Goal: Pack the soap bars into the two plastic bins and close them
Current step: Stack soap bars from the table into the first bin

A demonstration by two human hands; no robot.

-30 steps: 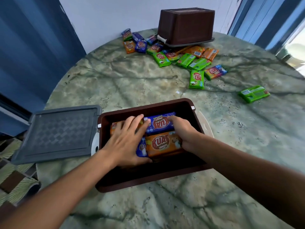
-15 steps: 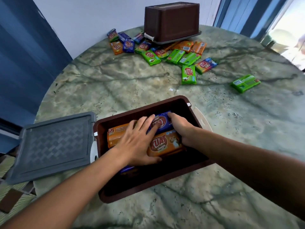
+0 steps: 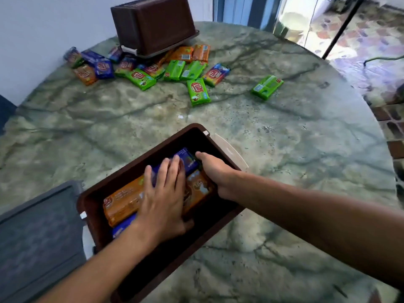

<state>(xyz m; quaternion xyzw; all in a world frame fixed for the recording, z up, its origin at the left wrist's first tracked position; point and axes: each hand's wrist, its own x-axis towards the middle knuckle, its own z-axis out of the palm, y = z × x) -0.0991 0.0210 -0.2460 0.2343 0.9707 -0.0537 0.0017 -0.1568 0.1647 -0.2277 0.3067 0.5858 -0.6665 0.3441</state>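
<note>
An open brown bin point(image 3: 140, 158) stands near me on the table and holds orange and blue soap bars. My left hand point(image 3: 164, 200) lies flat, fingers spread, on a blue bar point(image 3: 187, 159) and an orange bar point(image 3: 124, 201). My right hand point(image 3: 215, 171) reaches into the bin's right end, fingers curled against the blue bar and another orange bar point(image 3: 200, 186). A second brown bin point(image 3: 153, 22) lies upside down on its lid at the far side. Several loose bars point(image 3: 140, 78), green, blue and orange, lie around it. One green bar point(image 3: 267, 86) lies apart at the right.
The grey lid point(image 3: 37, 241) of the near bin lies at the table's left edge beside the bin. The round marble table point(image 3: 284, 149) ends close on the right, with tiled floor beyond. A white wall stands behind the far bin.
The camera has turned right and dipped. My left hand has slid farther right across the bars in the bin. My right hand stays at the bin's right end.
</note>
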